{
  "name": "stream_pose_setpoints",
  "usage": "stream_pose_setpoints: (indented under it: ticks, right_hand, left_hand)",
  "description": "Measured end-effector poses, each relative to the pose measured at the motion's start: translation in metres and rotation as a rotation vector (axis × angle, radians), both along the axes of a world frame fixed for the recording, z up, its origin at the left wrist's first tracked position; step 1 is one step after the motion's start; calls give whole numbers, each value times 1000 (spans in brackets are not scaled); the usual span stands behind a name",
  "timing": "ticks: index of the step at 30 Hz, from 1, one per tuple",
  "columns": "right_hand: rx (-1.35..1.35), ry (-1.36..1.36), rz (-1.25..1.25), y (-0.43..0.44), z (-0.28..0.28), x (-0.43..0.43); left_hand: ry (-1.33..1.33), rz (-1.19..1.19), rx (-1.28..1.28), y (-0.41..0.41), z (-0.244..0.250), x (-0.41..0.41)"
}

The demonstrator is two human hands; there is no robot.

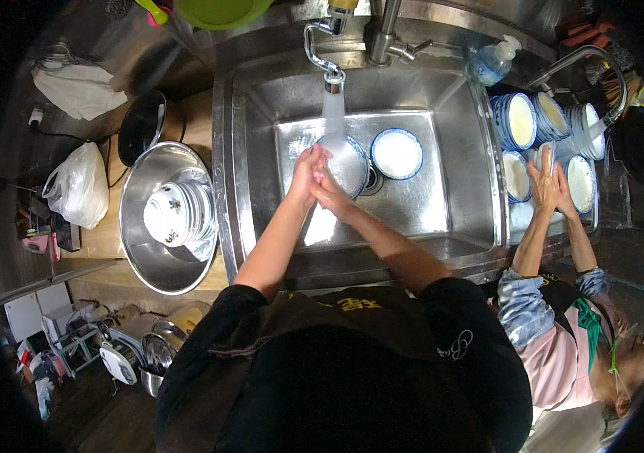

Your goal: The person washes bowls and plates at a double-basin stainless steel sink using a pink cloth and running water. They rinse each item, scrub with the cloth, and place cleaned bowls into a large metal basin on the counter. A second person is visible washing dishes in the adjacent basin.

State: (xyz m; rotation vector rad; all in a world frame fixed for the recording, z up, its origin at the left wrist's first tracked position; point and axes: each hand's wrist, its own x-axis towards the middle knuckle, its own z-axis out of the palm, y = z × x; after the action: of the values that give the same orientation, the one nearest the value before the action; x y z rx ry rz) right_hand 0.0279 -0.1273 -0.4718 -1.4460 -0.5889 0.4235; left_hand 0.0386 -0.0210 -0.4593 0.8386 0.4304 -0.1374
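In the head view, my left hand and my right hand are pressed together, the fingers overlapping, beneath the running faucet. No object shows between them. Just under and beside them, a blue-rimmed bowl sits in the water stream on the bottom of the stainless steel sink. To its right a second blue-rimmed white bowl rests on the sink floor. The drain shows partly between the two bowls. How far my fingers are closed is hard to make out.
At left a steel basin holds stacked patterned bowls, near a plastic bag. A co-worker's hands are at a right-hand sink with stacked bowls under another faucet. A pump bottle stands at the sink's back right corner.
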Motion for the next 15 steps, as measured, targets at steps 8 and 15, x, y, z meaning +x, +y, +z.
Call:
stream_pose_setpoints:
  ticks: [8,15]
  right_hand:
    - [-563,-884,196,-70,45,20]
    - [-858,-414,-91,-43,24,16]
  left_hand:
    - [270,-225,-14,27,47,3]
    - [213,-12,16,-8,35,6]
